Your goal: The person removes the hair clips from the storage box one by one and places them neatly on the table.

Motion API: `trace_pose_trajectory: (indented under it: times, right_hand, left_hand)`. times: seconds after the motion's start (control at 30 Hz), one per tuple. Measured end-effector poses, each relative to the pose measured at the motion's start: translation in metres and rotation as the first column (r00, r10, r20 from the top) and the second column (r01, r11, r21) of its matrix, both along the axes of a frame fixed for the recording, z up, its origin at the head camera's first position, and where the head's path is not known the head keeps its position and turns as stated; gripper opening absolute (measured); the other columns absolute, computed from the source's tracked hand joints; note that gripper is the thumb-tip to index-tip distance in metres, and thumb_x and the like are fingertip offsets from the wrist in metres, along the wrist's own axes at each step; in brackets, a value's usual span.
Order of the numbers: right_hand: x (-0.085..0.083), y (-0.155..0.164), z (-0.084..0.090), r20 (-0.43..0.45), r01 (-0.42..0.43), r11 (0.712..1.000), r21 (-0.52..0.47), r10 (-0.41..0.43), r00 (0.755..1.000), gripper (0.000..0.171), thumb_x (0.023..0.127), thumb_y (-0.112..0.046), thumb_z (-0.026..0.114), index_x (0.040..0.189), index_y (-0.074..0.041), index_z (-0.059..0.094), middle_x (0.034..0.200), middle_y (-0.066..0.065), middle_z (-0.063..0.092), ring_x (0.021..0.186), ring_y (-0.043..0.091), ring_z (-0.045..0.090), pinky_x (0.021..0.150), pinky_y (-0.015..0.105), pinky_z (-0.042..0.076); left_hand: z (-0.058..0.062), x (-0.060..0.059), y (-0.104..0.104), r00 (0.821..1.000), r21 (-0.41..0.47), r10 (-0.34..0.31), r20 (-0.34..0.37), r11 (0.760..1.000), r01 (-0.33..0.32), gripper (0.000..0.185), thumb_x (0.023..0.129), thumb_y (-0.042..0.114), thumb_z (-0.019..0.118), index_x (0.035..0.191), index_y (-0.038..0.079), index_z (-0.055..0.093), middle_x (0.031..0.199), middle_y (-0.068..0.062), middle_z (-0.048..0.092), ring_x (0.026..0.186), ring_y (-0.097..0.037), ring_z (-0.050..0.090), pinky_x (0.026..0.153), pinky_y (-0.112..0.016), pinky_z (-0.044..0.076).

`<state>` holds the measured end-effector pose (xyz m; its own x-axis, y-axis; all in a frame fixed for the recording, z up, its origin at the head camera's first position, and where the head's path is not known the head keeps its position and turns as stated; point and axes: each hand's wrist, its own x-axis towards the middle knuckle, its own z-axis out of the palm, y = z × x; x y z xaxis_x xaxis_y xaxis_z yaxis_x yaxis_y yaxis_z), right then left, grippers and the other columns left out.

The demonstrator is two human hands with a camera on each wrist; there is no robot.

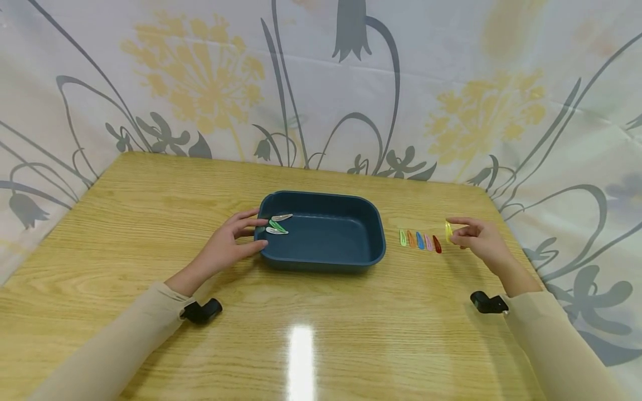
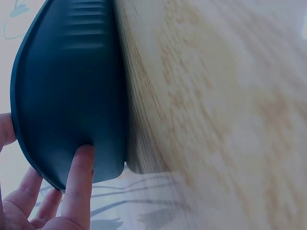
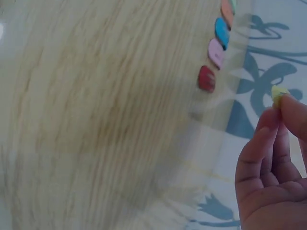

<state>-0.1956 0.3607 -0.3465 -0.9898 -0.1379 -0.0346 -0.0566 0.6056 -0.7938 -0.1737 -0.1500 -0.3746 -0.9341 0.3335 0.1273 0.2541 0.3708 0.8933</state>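
My right hand [image 1: 478,240] pinches a yellow snap hair clip [image 1: 448,230] between thumb and fingertips; in the right wrist view only the clip's end [image 3: 278,94] shows. It is held just to the right of a row of clips: lime green [image 1: 403,238], orange [image 1: 412,238], blue [image 1: 420,240], pink [image 1: 428,242] and red [image 1: 437,244]. My left hand [image 1: 228,239] rests with spread, fairly straight fingers at the left end of a dark blue plastic tub [image 1: 321,266]. Inside, by that end, lie a beige clip [image 1: 282,218], a green clip [image 1: 278,226] and a whitish clip [image 1: 276,230].
The tub and clips are on a wood-grain table [image 1: 361,323]. A pale sheet with grey and yellow flower prints [image 1: 321,83] hangs behind the table and along its sides. Black wrist mounts [image 1: 202,311] sit at both sleeves.
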Motion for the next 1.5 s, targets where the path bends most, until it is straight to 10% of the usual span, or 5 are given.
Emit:
trace_pose_trajectory:
  times: [0.67,0.97,1.5]
  right_hand:
    - [-0.011,0.018,-0.018,0.263,-0.06,0.997,0.041,0.047,0.964,0.051,0.092,-0.003,0.056,0.135,0.014,0.035,0.09,0.009,0.062,0.077,0.009,0.059,0.069,0.025,0.052]
    - [-0.015,0.014,-0.021,0.327,-0.032,0.999,-0.004,0.032,0.944,0.052,0.091,-0.002,0.053,0.136,0.015,0.033,0.128,0.032,0.039,0.08,0.003,0.057,0.073,0.023,0.052]
    - [-0.013,0.015,-0.017,0.319,-0.013,1.0,-0.016,0.018,0.948,0.055,0.092,-0.005,0.056,0.136,0.016,0.031,0.09,0.006,0.055,0.074,0.008,0.056,0.07,0.023,0.052]
  left_hand:
    - [-0.003,-0.001,-0.001,1.0,0.005,-0.002,0.004,1.0,0.002,0.047,0.086,0.013,0.069,0.128,-0.002,0.054,0.146,-0.011,0.031,0.114,-0.037,0.05,0.092,-0.047,0.045]
    - [-0.003,-0.001,-0.001,1.0,0.008,-0.002,-0.009,1.0,0.003,0.045,0.086,0.012,0.068,0.127,-0.003,0.054,0.145,-0.013,0.031,0.115,-0.039,0.049,0.093,-0.048,0.044]
    - [-0.001,0.002,0.0,1.0,0.01,0.004,0.008,1.0,-0.004,0.046,0.085,0.012,0.069,0.127,-0.001,0.055,0.146,-0.01,0.031,0.114,-0.037,0.05,0.091,-0.046,0.046]
